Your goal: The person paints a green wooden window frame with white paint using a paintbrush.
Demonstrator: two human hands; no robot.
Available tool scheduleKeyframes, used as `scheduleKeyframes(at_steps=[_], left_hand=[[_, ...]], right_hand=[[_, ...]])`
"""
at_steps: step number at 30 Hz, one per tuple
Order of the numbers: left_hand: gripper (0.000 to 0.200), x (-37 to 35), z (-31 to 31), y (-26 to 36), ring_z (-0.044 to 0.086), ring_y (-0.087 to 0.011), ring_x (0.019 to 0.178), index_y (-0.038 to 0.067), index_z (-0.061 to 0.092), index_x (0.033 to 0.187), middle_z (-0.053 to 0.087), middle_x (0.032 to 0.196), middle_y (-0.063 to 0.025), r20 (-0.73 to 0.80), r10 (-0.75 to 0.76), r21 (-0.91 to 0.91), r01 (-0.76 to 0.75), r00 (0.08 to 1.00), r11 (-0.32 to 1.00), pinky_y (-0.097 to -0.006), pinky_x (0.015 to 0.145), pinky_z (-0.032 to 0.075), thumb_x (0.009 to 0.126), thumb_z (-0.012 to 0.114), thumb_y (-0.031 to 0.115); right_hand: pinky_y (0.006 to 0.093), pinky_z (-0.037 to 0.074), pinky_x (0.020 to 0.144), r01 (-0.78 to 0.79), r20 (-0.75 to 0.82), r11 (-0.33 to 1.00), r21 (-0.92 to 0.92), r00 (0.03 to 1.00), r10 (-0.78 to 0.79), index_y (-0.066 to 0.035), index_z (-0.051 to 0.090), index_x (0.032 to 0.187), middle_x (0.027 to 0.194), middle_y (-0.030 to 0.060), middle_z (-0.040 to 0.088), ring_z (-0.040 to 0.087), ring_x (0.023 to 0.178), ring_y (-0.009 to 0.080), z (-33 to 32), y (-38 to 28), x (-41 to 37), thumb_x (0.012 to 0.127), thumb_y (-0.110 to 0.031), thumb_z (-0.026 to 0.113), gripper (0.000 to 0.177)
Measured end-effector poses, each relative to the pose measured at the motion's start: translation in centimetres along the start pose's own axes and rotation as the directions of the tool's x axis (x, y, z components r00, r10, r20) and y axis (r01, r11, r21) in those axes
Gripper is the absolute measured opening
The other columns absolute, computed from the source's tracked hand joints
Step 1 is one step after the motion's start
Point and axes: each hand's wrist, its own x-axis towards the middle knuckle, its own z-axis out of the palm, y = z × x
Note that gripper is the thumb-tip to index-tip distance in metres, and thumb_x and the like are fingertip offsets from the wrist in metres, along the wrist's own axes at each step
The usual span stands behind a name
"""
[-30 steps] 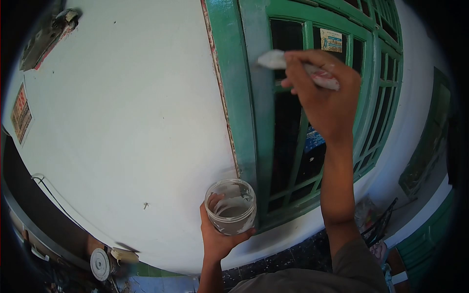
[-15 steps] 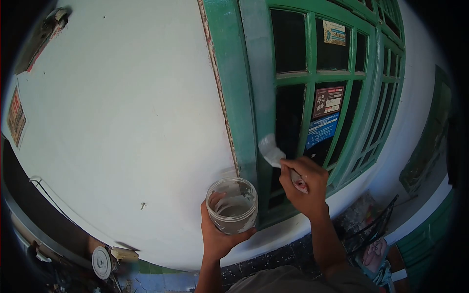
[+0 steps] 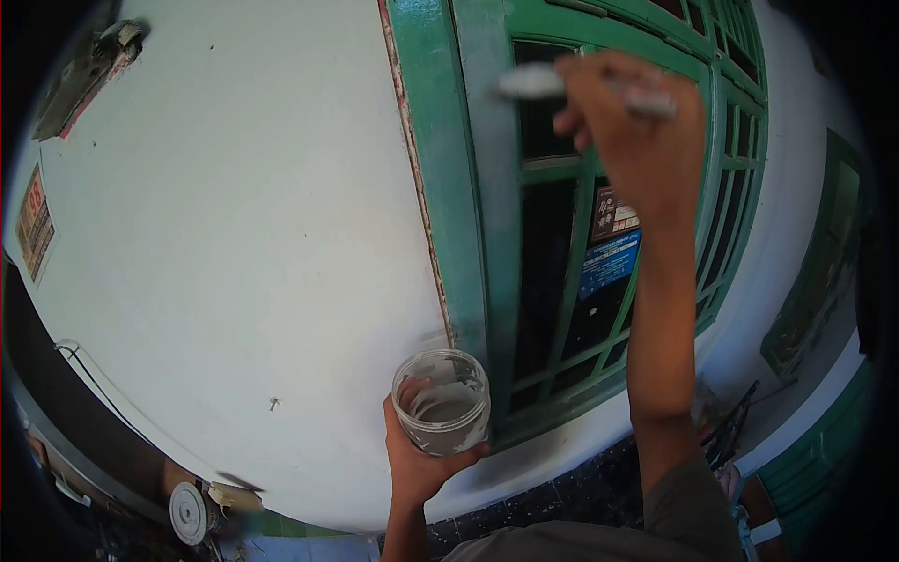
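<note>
Left hand (image 3: 412, 461) and right hand (image 3: 637, 131) bare; olive-grey sleeve (image 3: 688, 510) above right elbow.

Wall (image 3: 234, 206) left of window frame (image 3: 468, 187), jar (image 3: 442, 401) below brush (image 3: 529, 84), stickers (image 3: 611, 239) behind arm.

right hand (image 3: 637, 131): brush (image 3: 534, 84) on window frame (image 3: 487, 187) | left hand (image 3: 412, 459): paint jar (image 3: 442, 403)

You're holding your right hand (image 3: 637, 131) high, arm extended, fingers pinching closed; left hand (image 3: 412, 459) is sitting low, fingers curling in a grip.
</note>
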Motion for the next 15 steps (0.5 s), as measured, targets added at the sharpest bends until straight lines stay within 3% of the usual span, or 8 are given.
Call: scheduleKeyframes(at_steps=[3, 5, 7, 9, 11, 15], left_hand=[[0.114, 0.0, 0.2, 0.2, 0.054, -0.0281, 0.130, 0.003, 0.042, 0.141, 0.041, 0.147, -0.0126, -0.007, -0.010, -0.031, 0.010, 1.000, 0.999, -0.0420, 0.109, 0.049, 0.046, 0.103, 0.020], [0.115, 0.0, 0.3, 0.1, 0.054, -0.0281, 0.130, 0.003, 0.043, 0.141, 0.041, 0.148, -0.0126, -0.006, -0.008, -0.039, 0.008, 1.000, 0.999, -0.0419, 0.109, 0.049, 0.046, 0.103, 0.021], [0.115, 0.1, 0.2, -0.3, 0.054, -0.0280, 0.130, 0.003, 0.042, 0.141, 0.041, 0.148, -0.0126, 0.002, 0.010, -0.003, -0.010, 1.000, 1.000, -0.0419, 0.109, 0.049, 0.046, 0.103, 0.021], [0.115, 0.0, 0.2, -0.2, 0.054, -0.0279, 0.131, 0.003, 0.042, 0.142, 0.041, 0.148, -0.0124, 0.007, -0.002, -0.022, 0.002, 1.000, 1.000, -0.0420, 0.109, 0.049, 0.046, 0.103, 0.022], [0.115, 0.1, 0.2, -0.4, 0.054, -0.0278, 0.131, 0.003, 0.042, 0.142, 0.042, 0.147, -0.0123, 0.004, -0.006, -0.025, 0.006, 1.000, 1.000, -0.0420, 0.109, 0.049, 0.046, 0.103, 0.022], [0.115, 0.0, 0.1, -0.8, 0.054, -0.0277, 0.130, 0.004, 0.043, 0.142, 0.042, 0.146, -0.0120, -0.001, -0.023, -0.023, 0.023, 1.000, 0.999, -0.0419, 0.108, 0.049, 0.046, 0.104, 0.022]], right_hand=[[0.0223, 0.051, 0.055, 0.344, -0.118, 0.938, 0.039, 0.934, -0.338, 0.002, 0.077, 0.099, 0.080, 0.0078, 0.074, 0.069, 0.064, 0.0104, 1.0, 0.1, 3.7, 0.093, -0.009, 0.073, 0.014], [0.0269, 0.054, 0.056, 0.359, -0.176, 0.932, -0.051, 0.915, -0.363, 0.005, 0.074, 0.086, 0.072, 0.0086, 0.071, 0.069, 0.061, 0.0142, 2.8, -1.8, 3.1, 0.091, -0.010, 0.067, 0.017], [0.0274, 0.054, 0.057, 0.403, -0.137, 0.901, -0.160, 0.895, -0.425, 0.005, 0.073, 0.086, 0.071, 0.0085, 0.071, 0.069, 0.061, 0.0142, 3.0, -1.5, 1.8, 0.091, -0.009, 0.067, 0.016], [0.0237, 0.051, 0.057, 0.488, 0.006, 0.829, -0.274, 0.862, -0.506, 0.002, 0.076, 0.098, 0.079, 0.0076, 0.073, 0.069, 0.065, 0.0104, 2.6, 2.2, -0.4, 0.093, -0.006, 0.072, 0.011], [0.0327, 0.045, 0.054, 0.322, -0.022, 0.931, -0.171, 0.944, -0.330, -0.003, 0.073, 0.092, 0.073, 0.0107, 0.062, 0.062, 0.059, 0.0227, 2.7, 2.6, -5.0, 0.084, -0.006, 0.074, 0.009], [0.0332, 0.047, 0.055, 0.049, 0.057, 0.987, -0.153, 0.998, -0.041, 0.002, 0.072, 0.099, 0.076, 0.0139, 0.063, 0.064, 0.061, 0.0251, 0.9, 3.3, -15.0, 0.080, 0.006, 0.074, 0.019]])
